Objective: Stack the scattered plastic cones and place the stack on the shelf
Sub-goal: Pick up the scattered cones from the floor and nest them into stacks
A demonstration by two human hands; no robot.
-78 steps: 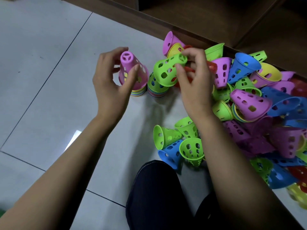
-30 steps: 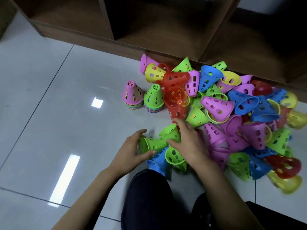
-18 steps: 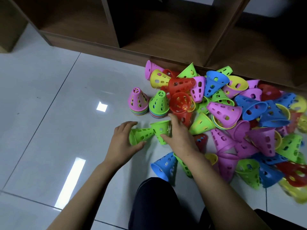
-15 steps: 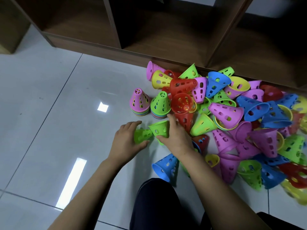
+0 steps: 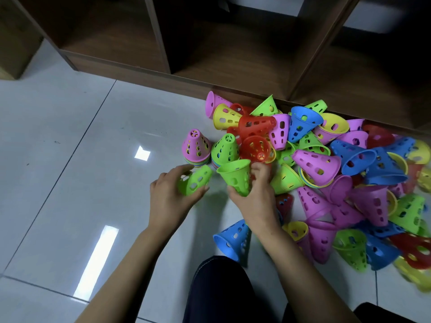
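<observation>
Left hand (image 5: pixel 168 197) grips a green cone (image 5: pixel 196 180), long axis slanting toward the right hand (image 5: pixel 254 194), which pinches a second green cone (image 5: pixel 234 177) mouth-up. The cones are just apart. The green-topped stack (image 5: pixel 225 149) stands upright just beyond, nearer the right hand.

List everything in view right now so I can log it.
Loose cones: dozens; pink, green, blue, red, yellow; heaped along shelf base.
Pink-topped stack: one, mixed colours, upright on floor left of heap.
Green-topped stack: one, mixed colours, upright between that stack and heap.
Blue cone: one, blue, lying by knee.
Tilted green cone: one, green, before pink-topped stack.
Rim-up green cone: one, green, before green-topped stack.
Shelf: one, dark brown, top of view.
Floor: white tiles.
Knee: one, dark trousers, bottom centre.
Left hand: grips tilted green cone.
Right hand: grips rim-up green cone.
</observation>
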